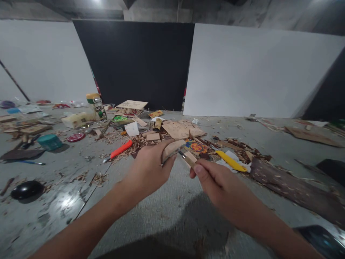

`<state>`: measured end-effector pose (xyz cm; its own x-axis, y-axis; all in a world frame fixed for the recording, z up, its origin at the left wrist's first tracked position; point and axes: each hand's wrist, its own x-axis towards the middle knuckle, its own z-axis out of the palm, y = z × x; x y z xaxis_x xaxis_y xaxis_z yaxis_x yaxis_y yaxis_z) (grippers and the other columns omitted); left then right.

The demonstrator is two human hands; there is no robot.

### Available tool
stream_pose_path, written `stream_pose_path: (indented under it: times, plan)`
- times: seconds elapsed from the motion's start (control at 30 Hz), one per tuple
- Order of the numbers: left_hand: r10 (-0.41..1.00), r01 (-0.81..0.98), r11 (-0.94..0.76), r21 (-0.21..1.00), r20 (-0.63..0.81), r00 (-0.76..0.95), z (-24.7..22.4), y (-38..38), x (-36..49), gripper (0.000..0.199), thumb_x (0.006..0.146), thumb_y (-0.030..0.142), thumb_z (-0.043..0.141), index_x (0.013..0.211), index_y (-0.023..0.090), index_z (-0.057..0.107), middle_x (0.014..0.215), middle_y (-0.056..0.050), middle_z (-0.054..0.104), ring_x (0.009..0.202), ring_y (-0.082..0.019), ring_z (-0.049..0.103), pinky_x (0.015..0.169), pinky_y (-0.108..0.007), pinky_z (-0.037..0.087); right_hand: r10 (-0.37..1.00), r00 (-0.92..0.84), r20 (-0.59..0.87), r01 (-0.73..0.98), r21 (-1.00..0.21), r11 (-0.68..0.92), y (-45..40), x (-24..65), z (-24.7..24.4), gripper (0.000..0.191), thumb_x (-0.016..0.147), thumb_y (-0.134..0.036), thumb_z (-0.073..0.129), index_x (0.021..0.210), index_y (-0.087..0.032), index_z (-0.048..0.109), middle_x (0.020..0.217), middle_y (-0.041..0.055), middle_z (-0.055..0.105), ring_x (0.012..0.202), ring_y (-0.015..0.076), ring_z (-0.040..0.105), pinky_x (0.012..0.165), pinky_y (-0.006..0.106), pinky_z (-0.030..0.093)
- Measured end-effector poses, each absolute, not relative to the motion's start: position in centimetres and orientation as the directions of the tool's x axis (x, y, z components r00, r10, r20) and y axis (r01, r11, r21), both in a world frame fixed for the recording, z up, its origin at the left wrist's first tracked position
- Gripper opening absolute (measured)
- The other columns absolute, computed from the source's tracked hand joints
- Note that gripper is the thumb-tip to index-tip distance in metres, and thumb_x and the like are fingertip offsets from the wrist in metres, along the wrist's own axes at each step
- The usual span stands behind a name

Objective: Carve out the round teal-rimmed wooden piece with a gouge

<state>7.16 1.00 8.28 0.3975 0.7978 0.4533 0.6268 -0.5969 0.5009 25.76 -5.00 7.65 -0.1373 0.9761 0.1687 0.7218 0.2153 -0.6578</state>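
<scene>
My left hand [151,163] is closed around a pale, curved piece of wood [172,148], whose far end sticks out past the fingers. In my right hand [215,176] is a carving chisel with a light wooden handle [192,161] and a short dark metal tip. The tip points toward the wood and lies close beside it; whether they touch I cannot tell. Beyond the hands lie a colourful patterned piece [196,146] and a flat wooden board with dark lines [180,129]. A yellow-handled tool [231,160] rests on crumpled white paper to the right.
Wood shavings [137,142] litter the grey surface. A red-handled cutter [121,149], a teal container [50,142], a bottle with a yellow lid [97,107] and a black rounded object [27,189] are on the left. A long dark brown strip [293,189] lies right; white and black panels stand behind.
</scene>
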Motion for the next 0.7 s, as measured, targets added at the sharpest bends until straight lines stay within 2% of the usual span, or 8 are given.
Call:
stream_pose_path:
  times: [0.07, 0.17, 0.4, 0.7]
  plan:
    - [0.819, 0.719, -0.550, 0.425, 0.443, 0.365, 8.11, 0.77, 7.45, 0.041, 0.091, 0.022, 0.053, 0.130, 0.026, 0.061, 0.112, -0.004, 0.075, 0.096, -0.027, 0.072, 0.081, -0.038, 0.054, 0.980, -0.135, 0.150, 0.726, -0.658, 0.200, -4.91, 25.68, 7.61, 0.033, 0.099, -0.039, 0.032, 0.082, -0.023, 0.055, 0.076, 0.0051, 0.059, 0.073, 0.0205, 0.056, 0.065, 0.034, 0.039]
    - [0.821, 0.765, -0.529, 0.367, 0.450, 0.351, 8.04, 0.59, 7.61, 0.041, 0.092, 0.023, 0.051, 0.132, 0.025, 0.060, 0.110, -0.005, 0.076, 0.093, -0.028, 0.073, 0.079, -0.038, 0.055, 0.983, -0.131, 0.127, 0.727, -0.662, 0.182, -4.77, 25.55, 7.62, 0.034, 0.099, -0.041, 0.032, 0.081, -0.023, 0.054, 0.074, 0.0047, 0.057, 0.071, 0.0207, 0.055, 0.064, 0.034, 0.038]
    - [0.822, 0.767, -0.522, 0.373, 0.458, 0.338, 8.06, 0.71, 7.55, 0.043, 0.090, 0.024, 0.053, 0.132, 0.021, 0.060, 0.119, -0.006, 0.073, 0.105, -0.028, 0.070, 0.090, -0.038, 0.054, 0.979, -0.141, 0.148, 0.725, -0.658, 0.204, -4.73, 25.56, 7.55, 0.033, 0.099, -0.039, 0.032, 0.080, -0.023, 0.054, 0.074, 0.0045, 0.057, 0.071, 0.0210, 0.054, 0.065, 0.035, 0.038]
    - [0.836, 0.801, -0.488, 0.348, 0.449, 0.314, 8.02, 0.70, 7.64, 0.045, 0.091, 0.026, 0.053, 0.135, 0.020, 0.058, 0.115, -0.008, 0.075, 0.100, -0.029, 0.072, 0.086, -0.040, 0.056, 0.979, -0.135, 0.153, 0.723, -0.660, 0.203, -4.57, 25.50, 7.41, 0.033, 0.099, -0.039, 0.033, 0.078, -0.023, 0.052, 0.072, 0.0043, 0.056, 0.069, 0.0205, 0.054, 0.063, 0.034, 0.038]
